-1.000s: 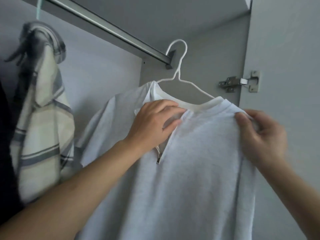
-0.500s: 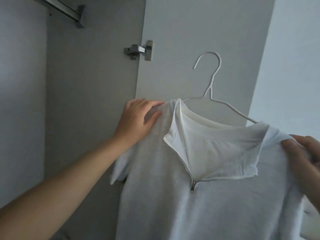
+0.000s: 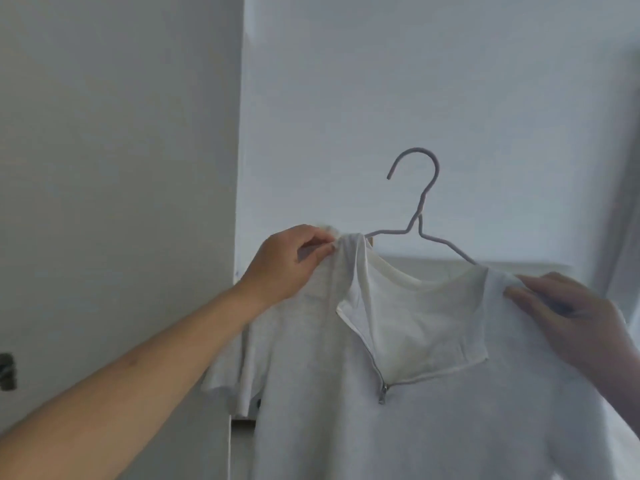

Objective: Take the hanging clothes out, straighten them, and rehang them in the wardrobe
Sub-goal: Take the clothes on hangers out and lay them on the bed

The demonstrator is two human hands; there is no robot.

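Observation:
A light grey short-sleeved shirt (image 3: pixel 433 427) with a half-open zip at the neck sits on a white wire hanger (image 3: pixel 420 216). The hanger's hook is free in the air, touching nothing. My left hand (image 3: pixel 291 268) pinches the shirt's left shoulder. At the right shoulder, my right hand (image 3: pixel 568 317) grips the fabric. The shirt hangs between both hands, facing me, its collar flap folded open.
The open wardrobe door (image 3: pixel 114 202) fills the left side, with a hinge (image 3: pixel 7 372) at the far left edge. A pale wall (image 3: pixel 415 81) lies behind the shirt. A grey vertical strip (image 3: pixel 623 168) runs down the far right.
The shirt on its hanger has come off the wardrobe rail and moved right, out in front of the wall. Both hands shifted to the shoulders. The rail and striped garment have left the view.

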